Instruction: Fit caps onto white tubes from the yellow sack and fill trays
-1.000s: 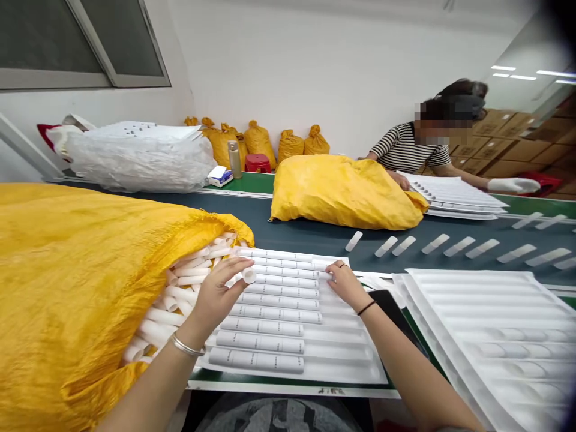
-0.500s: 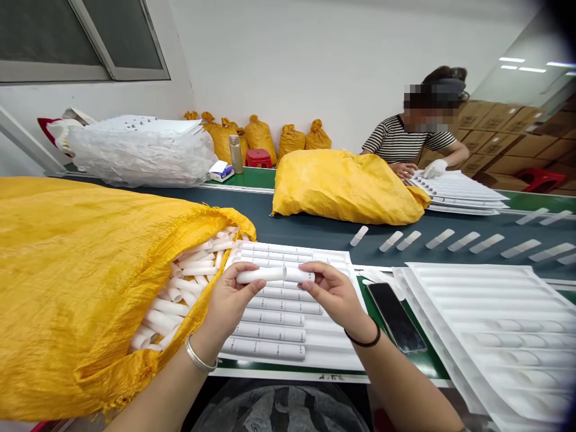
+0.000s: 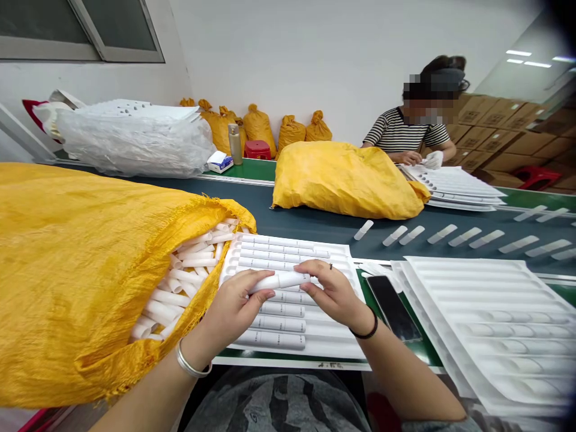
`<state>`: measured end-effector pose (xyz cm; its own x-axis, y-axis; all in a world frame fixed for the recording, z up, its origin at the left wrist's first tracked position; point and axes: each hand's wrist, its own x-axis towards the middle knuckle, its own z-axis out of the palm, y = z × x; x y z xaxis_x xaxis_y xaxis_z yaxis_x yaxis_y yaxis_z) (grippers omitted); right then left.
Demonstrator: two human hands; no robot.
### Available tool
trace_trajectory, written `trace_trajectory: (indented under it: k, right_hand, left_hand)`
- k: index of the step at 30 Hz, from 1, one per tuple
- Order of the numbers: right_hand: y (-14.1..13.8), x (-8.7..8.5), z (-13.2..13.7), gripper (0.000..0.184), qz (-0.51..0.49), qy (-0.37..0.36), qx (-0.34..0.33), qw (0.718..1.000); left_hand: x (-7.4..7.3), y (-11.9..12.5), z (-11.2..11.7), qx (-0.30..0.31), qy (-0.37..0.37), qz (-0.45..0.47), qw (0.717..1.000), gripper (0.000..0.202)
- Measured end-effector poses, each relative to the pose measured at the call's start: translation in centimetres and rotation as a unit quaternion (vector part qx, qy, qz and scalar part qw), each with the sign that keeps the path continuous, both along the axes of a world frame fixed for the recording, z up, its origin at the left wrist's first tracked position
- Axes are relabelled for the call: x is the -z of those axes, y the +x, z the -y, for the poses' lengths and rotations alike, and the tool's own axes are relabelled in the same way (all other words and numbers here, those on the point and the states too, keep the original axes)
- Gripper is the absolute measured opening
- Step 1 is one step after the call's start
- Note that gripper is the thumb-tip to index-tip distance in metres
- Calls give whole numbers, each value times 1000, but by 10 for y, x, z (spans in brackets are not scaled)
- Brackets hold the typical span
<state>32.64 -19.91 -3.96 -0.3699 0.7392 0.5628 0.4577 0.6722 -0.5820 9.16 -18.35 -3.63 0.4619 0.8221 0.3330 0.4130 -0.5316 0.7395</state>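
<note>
In front of me, a white tube (image 3: 288, 279) made of two end-to-end pieces spans my hands, a thin seam near its middle. My left hand (image 3: 240, 303) grips the plain left piece between thumb and fingers. Around the right end, which carries small dark print, close the fingertips of my right hand (image 3: 335, 294). Below lies a white ridged tray (image 3: 333, 345) with several printed white tubes (image 3: 279, 341) in its grooves. An open yellow sack (image 3: 90, 252) at my left spills loose white tubes (image 3: 166, 309) toward the tray.
A black phone (image 3: 393, 307) lies right of the tray, beside stacked white trays (image 3: 486, 294). Beyond run a dark conveyor belt (image 3: 225, 201) with several short tubes (image 3: 443, 234) and another yellow sack (image 3: 346, 180). A co-worker (image 3: 400, 129) handles trays across the belt.
The two tube pieces, at a visible gap or step before, now sit in line against each other. The tube tilts up slightly to the right. The co-worker's hands have shifted a little.
</note>
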Motion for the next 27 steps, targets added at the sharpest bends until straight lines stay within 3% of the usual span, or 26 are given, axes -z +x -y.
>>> trace_trajectory:
  k: [4, 8, 10, 12, 15, 18, 20, 22, 27]
  right_hand:
    - [-1, 4, 7, 29, -2, 15, -11, 1000]
    - [-8, 24, 14, 29, 75, 25, -10, 997]
    - [-12, 38, 8, 26, 167, 32, 24, 985]
    - [-8, 50, -8, 18, 249, -13, 106, 963]
    - [23, 56, -54, 16, 268, -104, 253, 924]
    - [74, 55, -108, 31, 240, -150, 385, 879]
    - [105, 56, -137, 33, 230, -207, 444, 841]
    - [127, 62, -154, 32, 229, -268, 467, 811]
    - [153, 73, -157, 38, 232, -351, 465, 779]
  left_hand:
    - [10, 0, 7, 6, -2, 8, 1000, 26]
    - [35, 0, 14, 7, -20, -15, 1000, 27]
    - [51, -3, 12, 18, -49, -58, 997, 33]
    - [65, -12, 2, 19, -55, -112, 992, 50]
    - [80, -42, -28, -80, 10, -197, 977, 65]
    - [89, -81, -64, -226, 18, -311, 923, 47]
    - [92, -101, -81, -235, -16, -369, 899, 41]
    - [95, -114, -90, -222, -33, -391, 893, 39]
    - [99, -122, -92, -219, -36, -395, 892, 33]
